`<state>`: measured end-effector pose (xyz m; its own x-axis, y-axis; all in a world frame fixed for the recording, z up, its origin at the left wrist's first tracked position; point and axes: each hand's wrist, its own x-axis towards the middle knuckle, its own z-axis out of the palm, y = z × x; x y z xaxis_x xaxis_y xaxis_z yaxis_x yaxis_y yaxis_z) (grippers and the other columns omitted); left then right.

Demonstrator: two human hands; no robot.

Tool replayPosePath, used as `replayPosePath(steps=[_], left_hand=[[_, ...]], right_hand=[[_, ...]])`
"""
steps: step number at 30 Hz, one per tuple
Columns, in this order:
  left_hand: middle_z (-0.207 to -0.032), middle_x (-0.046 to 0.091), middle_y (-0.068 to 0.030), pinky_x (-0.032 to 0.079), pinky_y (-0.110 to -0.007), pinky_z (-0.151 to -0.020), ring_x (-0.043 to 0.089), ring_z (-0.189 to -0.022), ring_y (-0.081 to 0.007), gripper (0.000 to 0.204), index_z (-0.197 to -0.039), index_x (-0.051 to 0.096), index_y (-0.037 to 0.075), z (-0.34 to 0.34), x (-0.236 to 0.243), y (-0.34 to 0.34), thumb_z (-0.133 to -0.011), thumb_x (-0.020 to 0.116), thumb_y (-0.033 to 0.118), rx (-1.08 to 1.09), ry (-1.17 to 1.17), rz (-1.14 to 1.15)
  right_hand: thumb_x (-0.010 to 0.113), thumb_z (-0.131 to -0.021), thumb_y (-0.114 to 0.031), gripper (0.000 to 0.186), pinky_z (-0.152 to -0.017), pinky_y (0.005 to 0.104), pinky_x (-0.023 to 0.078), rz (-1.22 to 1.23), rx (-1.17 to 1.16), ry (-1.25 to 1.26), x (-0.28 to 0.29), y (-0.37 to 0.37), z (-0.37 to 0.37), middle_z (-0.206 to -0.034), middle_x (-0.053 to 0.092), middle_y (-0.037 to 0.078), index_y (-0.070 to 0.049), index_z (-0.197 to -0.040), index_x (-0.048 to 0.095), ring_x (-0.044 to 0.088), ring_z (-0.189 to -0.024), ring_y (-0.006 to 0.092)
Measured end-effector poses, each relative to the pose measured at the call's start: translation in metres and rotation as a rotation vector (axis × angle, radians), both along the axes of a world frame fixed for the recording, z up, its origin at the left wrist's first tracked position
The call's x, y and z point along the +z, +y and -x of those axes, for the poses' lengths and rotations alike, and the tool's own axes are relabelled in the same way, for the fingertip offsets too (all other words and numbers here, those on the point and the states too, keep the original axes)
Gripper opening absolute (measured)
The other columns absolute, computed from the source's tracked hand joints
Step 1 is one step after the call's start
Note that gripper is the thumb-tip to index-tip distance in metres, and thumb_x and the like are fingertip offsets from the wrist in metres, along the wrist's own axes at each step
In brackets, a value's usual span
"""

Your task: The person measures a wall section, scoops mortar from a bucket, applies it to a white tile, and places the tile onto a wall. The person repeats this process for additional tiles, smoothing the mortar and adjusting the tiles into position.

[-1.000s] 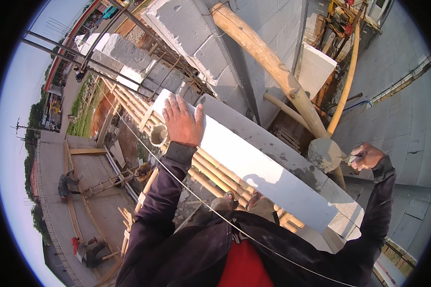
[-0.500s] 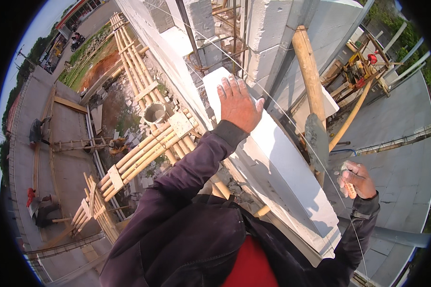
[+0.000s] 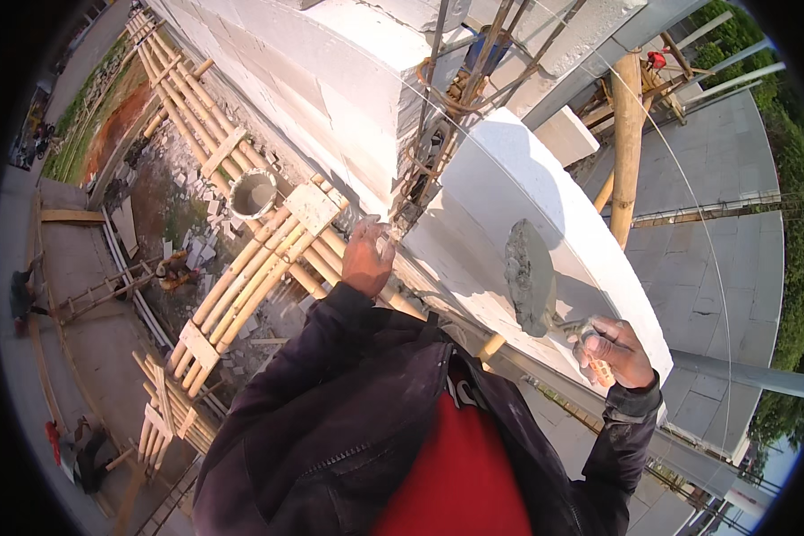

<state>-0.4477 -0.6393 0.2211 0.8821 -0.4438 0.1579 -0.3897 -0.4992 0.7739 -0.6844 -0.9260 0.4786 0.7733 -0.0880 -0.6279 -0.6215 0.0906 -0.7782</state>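
Note:
My right hand [image 3: 618, 351] is closed round the orange handle of a trowel [image 3: 532, 279]. Grey mortar coats part of its blade, which hangs over the near side of a long white block [image 3: 590, 234]. That block lies along the wall, lit on top and partly shaded. Off the block, my left hand [image 3: 368, 257] is by the wall's edge below the steel bars [image 3: 429, 156]. Its fingers are loosely bent and slightly apart, with nothing visible in them.
Bamboo scaffolding [image 3: 250, 290] runs down on the left, carrying a mortar bucket [image 3: 253, 194]. A taut string [image 3: 679, 147] crosses above the block. A wooden post [image 3: 627, 152] stands beyond it. Other people [image 3: 85, 456] are at ground level far left.
My left hand has come off the white block and drawn back left. The trowel has moved left, over the block's near side. The view has turned.

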Motion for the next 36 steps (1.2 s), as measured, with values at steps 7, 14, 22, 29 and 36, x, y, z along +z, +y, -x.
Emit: replayPosePath(steps=[7, 14, 22, 29, 36], left_hand=[[-0.110, 0.064, -0.0254, 0.047, -0.045, -0.097, 0.057, -0.112, -0.0384, 0.032, -0.102, 0.070, 0.002, -0.042, -0.214, 0.161, -0.080, 0.066, 0.025, 0.080, 0.311, -0.429], [-0.103, 0.070, -0.0249, 0.053, -0.045, -0.091, 0.066, -0.107, -0.0383, 0.031, -0.093, 0.073, 0.000, -0.008, -0.344, 0.266, -0.078, 0.063, 0.025, 0.549, 0.764, -0.759], [-0.107, 0.069, -0.0247, 0.053, -0.041, -0.094, 0.066, -0.109, -0.0352, 0.041, -0.100, 0.073, 0.000, 0.042, -0.345, 0.310, -0.080, 0.060, 0.034, 0.558, 0.798, -0.898], [-0.108, 0.071, -0.0184, 0.055, -0.043, -0.090, 0.067, -0.106, -0.0346, 0.041, -0.099, 0.075, 0.006, 0.015, -0.330, 0.309, -0.089, 0.050, 0.037, 0.208, 0.538, -0.971], [-0.088, 0.074, -0.0132, 0.059, -0.044, -0.072, 0.073, -0.084, -0.0325, 0.027, -0.089, 0.077, 0.008, -0.030, -0.292, 0.300, -0.087, 0.055, 0.024, -0.192, 0.278, -0.992]], right_hand=[[0.062, -0.097, -0.036, 0.036, -0.042, 0.0236, 0.041, -0.033, -0.136, 0.088, -0.095, 0.054, -0.033, -0.072, 0.059, 0.004, 0.000, -0.100, 0.059, 0.053, -0.051, 0.0096], [0.062, -0.096, -0.035, 0.038, -0.043, 0.0244, 0.041, -0.051, 0.029, -0.181, -0.189, 0.068, -0.070, -0.072, 0.057, 0.004, 0.001, -0.106, 0.058, 0.051, -0.048, 0.0103], [0.062, -0.095, -0.036, 0.035, -0.045, 0.0262, 0.043, -0.128, 0.067, -0.031, -0.204, 0.086, -0.132, -0.072, 0.058, 0.004, -0.002, -0.100, 0.056, 0.052, -0.049, 0.0115], [0.060, -0.096, -0.035, 0.033, -0.044, 0.0270, 0.044, -0.144, 0.180, -0.090, -0.196, 0.104, -0.173, -0.071, 0.056, 0.004, -0.002, -0.097, 0.056, 0.053, -0.050, 0.0125], [0.059, -0.097, -0.035, 0.032, -0.041, 0.0273, 0.044, -0.063, 0.122, 0.079, -0.186, 0.139, -0.248, -0.068, 0.053, 0.003, -0.003, -0.098, 0.055, 0.052, -0.046, 0.0120]])
